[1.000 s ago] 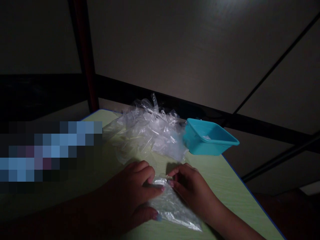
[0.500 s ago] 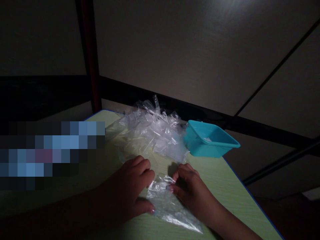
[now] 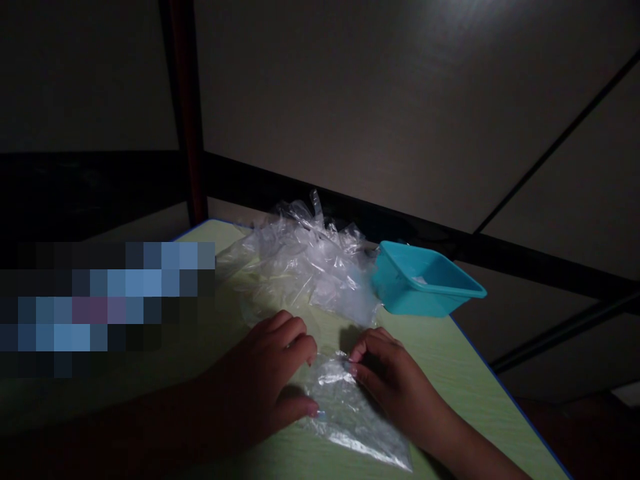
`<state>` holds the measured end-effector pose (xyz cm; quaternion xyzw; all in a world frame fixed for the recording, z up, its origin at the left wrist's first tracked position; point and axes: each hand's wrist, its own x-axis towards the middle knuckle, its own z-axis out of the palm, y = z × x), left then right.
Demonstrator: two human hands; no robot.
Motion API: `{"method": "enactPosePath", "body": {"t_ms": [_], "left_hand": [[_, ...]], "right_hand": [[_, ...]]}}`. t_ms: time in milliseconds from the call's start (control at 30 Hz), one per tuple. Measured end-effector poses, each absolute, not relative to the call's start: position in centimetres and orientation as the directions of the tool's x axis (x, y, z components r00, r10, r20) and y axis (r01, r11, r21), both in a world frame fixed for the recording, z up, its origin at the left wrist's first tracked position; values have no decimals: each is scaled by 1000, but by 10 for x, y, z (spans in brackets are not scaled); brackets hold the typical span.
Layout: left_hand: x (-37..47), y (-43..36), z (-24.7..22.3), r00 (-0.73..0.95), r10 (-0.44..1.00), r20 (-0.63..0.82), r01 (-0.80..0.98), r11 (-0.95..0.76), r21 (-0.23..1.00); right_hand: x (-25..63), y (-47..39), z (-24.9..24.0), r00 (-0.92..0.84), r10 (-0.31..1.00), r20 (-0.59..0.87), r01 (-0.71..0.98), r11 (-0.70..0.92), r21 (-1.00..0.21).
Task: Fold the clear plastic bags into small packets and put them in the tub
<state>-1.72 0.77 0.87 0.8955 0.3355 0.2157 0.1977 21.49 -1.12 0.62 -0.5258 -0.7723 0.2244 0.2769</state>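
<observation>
- A dim panelled wall (image 3: 350, 100) and a dark red post (image 3: 189, 120) stand behind the pale green bench (image 3: 480, 393), which has a blue edge.
- Compared with the first frame, the left hand (image 3: 267, 380) has its forefinger curled back off the clear bag (image 3: 357, 417), and the bag's upper part shows more.
- The left grip is open, thumb at the bag's left side, fingers raised above.
- The right hand (image 3: 393, 377) has its grip closed, thumb and forefinger pinching the bag's upper edge.
- The bag lies flat between the hands, towards the near edge.
- Beyond them, a pile of clear plastic (image 3: 305, 257) takes up the far edge, beside a turquoise tub (image 3: 420, 300) at the far right corner.
- Pixelation hides the left side.
</observation>
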Motion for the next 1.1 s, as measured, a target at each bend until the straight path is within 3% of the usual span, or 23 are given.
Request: {"method": "enactPosePath", "body": {"t_ms": [300,467,867,1100], "left_hand": [[-19,5,11,709,608,358,413,-769,488],[-20,2,9,777,533,336,380,-822,424],[-20,7,7,768,568,295,400,-786,471],[-19,6,9,759,582,292,405,-773,488]], "right_hand": [[214,-11,6,-289,933,215,682,358,-637],[215,-11,6,-316,921,228,662,386,-643],[215,-18,13,-489,823,288,521,541,-660],[215,-18,16,-510,795,330,521,590,-616]]}}
